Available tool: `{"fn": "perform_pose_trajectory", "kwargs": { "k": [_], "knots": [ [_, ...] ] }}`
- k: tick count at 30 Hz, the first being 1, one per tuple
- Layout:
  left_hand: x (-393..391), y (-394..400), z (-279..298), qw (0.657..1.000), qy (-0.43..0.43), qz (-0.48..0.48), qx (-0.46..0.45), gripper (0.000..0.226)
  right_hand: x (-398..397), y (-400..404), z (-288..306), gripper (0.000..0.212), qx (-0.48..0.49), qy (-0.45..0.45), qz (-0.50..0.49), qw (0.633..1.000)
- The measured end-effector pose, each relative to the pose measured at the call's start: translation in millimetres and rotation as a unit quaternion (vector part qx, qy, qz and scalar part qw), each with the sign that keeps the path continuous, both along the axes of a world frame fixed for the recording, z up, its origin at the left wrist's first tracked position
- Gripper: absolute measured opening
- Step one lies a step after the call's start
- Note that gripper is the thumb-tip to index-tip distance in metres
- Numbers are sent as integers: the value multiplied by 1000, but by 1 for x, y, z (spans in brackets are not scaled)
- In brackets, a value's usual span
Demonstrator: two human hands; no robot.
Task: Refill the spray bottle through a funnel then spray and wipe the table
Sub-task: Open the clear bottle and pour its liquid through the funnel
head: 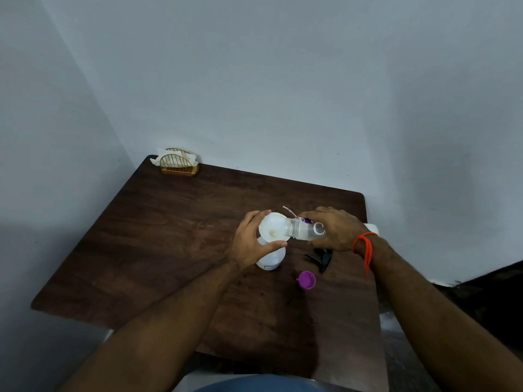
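A white spray bottle [271, 257] stands upright on the dark wooden table [158, 236], its trigger head off. In its neck sits a white funnel [273, 226]. My left hand [250, 244] wraps around the funnel's rim and the bottle's top. My right hand [334, 229] holds a clear refill bottle [304, 229] with a purple label, tipped on its side with its mouth over the funnel. The black trigger head [322, 258] lies on the table just under my right hand, its thin tube [289, 211] showing behind the funnel. A purple cap [307, 280] lies in front of it.
A gold wire napkin holder [179, 164] with white napkins stands at the table's far left corner. Grey walls close in behind and to the left. Something white [373, 228] peeks out behind my right wrist at the table's right edge.
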State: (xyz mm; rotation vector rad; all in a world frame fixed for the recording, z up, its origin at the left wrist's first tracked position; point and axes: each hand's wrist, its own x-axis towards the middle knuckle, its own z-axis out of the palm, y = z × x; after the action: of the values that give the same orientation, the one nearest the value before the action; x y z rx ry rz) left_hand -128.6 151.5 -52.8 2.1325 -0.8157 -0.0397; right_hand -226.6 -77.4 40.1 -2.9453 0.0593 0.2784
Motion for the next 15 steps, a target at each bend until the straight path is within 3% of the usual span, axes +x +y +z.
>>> {"fn": "perform_pose_trajectory", "kwargs": {
  "k": [15],
  "knots": [
    [0,1,1,1000,7,-3,-5,83,3,0,0,74,0,12,-4,1000]
  ]
}}
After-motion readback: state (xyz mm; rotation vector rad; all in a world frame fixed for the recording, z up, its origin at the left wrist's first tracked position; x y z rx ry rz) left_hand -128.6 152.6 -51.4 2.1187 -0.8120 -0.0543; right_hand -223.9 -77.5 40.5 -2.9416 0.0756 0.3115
